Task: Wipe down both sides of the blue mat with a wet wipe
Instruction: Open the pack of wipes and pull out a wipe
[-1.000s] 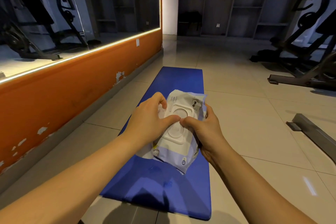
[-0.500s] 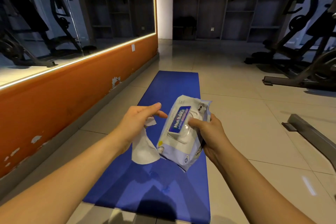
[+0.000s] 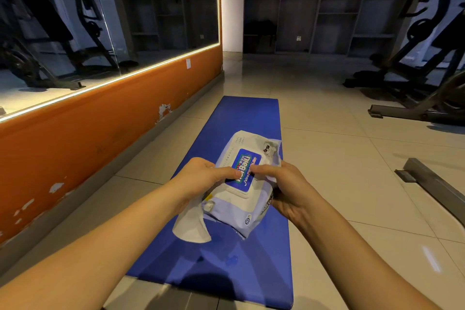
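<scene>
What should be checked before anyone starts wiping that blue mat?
1. Wipe pulled out: ok. A white wipe hangs from the left hand.
2. Pack closed: ok. The lid looks down flat on the pack, with both thumbs pressing on it.
3. Hands free for wiping: not ok. The right hand grips the pack and the left hand steadies it.
4. Mat ready: ok. The blue mat lies flat on the tiled floor.
5. Wipe wet enough: cannot tell.
</scene>
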Demonstrator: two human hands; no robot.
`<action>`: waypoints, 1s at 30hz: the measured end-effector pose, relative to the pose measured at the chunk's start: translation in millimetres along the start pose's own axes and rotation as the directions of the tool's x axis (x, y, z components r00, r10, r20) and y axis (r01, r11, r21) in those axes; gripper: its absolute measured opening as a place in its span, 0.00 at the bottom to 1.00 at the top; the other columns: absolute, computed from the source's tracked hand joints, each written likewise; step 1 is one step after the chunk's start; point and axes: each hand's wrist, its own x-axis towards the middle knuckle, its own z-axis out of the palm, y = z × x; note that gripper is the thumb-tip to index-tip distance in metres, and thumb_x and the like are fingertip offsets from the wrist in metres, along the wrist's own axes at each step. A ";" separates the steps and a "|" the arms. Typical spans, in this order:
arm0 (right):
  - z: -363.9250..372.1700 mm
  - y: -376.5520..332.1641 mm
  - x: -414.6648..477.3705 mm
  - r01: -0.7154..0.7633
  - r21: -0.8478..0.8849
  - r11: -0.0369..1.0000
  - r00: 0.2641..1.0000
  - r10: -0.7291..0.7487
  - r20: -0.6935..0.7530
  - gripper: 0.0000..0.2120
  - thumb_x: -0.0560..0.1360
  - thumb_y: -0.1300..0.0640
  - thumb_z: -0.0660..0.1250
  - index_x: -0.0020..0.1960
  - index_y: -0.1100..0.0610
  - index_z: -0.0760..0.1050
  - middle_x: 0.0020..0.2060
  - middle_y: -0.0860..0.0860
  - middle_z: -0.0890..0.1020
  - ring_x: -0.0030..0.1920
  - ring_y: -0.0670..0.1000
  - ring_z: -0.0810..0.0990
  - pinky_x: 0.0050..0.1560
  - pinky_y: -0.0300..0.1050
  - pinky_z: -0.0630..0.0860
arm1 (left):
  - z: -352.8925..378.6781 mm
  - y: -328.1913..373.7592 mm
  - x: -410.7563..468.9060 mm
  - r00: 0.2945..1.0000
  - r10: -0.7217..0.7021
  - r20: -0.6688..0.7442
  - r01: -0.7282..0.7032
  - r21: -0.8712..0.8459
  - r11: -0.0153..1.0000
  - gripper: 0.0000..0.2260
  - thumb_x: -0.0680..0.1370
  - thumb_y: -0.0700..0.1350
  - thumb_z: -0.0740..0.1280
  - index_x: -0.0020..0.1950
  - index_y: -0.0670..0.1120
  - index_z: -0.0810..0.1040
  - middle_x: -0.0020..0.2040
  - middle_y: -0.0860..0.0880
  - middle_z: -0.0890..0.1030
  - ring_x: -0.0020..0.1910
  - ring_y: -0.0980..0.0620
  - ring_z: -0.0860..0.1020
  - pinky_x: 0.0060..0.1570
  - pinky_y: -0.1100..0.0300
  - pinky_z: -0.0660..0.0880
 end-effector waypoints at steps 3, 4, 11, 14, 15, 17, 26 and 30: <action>1.4 3.0 0.1 0.057 -0.074 0.996 0.996 -0.062 -0.060 0.21 0.72 0.72 0.72 0.63 0.62 0.76 0.51 0.59 0.86 0.49 0.60 0.87 0.43 0.54 0.84 | 1.0 -1.5 -0.2 1.000 0.017 -0.018 -0.017 0.030 0.999 0.21 0.70 0.56 0.78 0.55 0.43 0.81 0.45 0.48 0.87 0.44 0.49 0.87 0.47 0.52 0.83; 2.3 3.5 0.2 0.072 -0.088 0.993 0.994 -0.080 -0.081 0.21 0.71 0.72 0.73 0.63 0.62 0.76 0.50 0.58 0.86 0.48 0.59 0.87 0.41 0.53 0.84 | 1.0 -2.2 0.4 0.999 0.027 -0.024 -0.026 0.034 0.999 0.21 0.70 0.56 0.78 0.55 0.43 0.81 0.45 0.48 0.87 0.44 0.49 0.87 0.48 0.51 0.83; 9.1 6.5 0.4 0.136 -0.125 0.983 0.979 -0.153 -0.132 0.22 0.71 0.69 0.75 0.63 0.61 0.76 0.51 0.57 0.86 0.48 0.58 0.87 0.41 0.51 0.84 | -6.2 6.8 -4.3 0.988 0.092 -0.126 -0.075 0.136 0.988 0.18 0.69 0.56 0.79 0.48 0.44 0.82 0.41 0.50 0.87 0.40 0.53 0.86 0.44 0.54 0.84; 12.1 1.7 -1.4 0.140 -0.169 0.976 0.984 -0.156 -0.082 0.19 0.73 0.61 0.76 0.61 0.61 0.78 0.51 0.56 0.87 0.50 0.58 0.87 0.45 0.52 0.82 | -21.8 16.2 -12.9 0.985 0.110 -0.134 -0.079 0.218 0.973 0.21 0.68 0.55 0.80 0.49 0.41 0.82 0.41 0.51 0.87 0.40 0.55 0.86 0.46 0.54 0.83; 13.3 0.6 -2.2 0.134 -0.211 0.968 0.986 -0.151 -0.066 0.18 0.73 0.56 0.76 0.60 0.60 0.79 0.50 0.55 0.87 0.50 0.57 0.87 0.46 0.51 0.82 | -28.6 16.5 -16.8 0.986 0.108 -0.130 -0.070 0.269 0.961 0.22 0.67 0.55 0.81 0.50 0.41 0.82 0.41 0.52 0.87 0.40 0.57 0.86 0.46 0.55 0.83; 17.1 2.3 -4.5 0.116 -0.297 0.948 0.991 -0.132 -0.035 0.16 0.73 0.53 0.75 0.57 0.58 0.81 0.48 0.54 0.87 0.48 0.54 0.87 0.43 0.49 0.81 | -41.7 11.2 -24.7 0.989 0.089 -0.121 -0.039 0.362 0.931 0.23 0.66 0.54 0.82 0.52 0.40 0.82 0.43 0.52 0.87 0.41 0.57 0.85 0.48 0.54 0.84; 77.4 61.6 -5.9 -0.008 -0.360 0.933 1.000 0.012 0.010 0.08 0.78 0.58 0.71 0.55 0.60 0.80 0.44 0.55 0.88 0.41 0.55 0.87 0.33 0.46 0.82 | -112.0 -38.8 -84.4 0.966 -0.046 -0.253 0.159 0.446 0.881 0.18 0.68 0.54 0.80 0.50 0.45 0.85 0.47 0.49 0.85 0.43 0.54 0.81 0.40 0.60 0.75; 125.0 111.4 0.9 -0.112 -0.410 0.905 0.988 0.147 0.053 0.09 0.78 0.59 0.71 0.56 0.62 0.79 0.43 0.57 0.87 0.40 0.56 0.87 0.36 0.49 0.82 | -169.2 -64.3 -136.1 0.910 -0.102 -0.402 0.283 0.424 0.860 0.12 0.73 0.36 0.69 0.56 0.41 0.83 0.57 0.40 0.83 0.50 0.45 0.81 0.44 0.55 0.75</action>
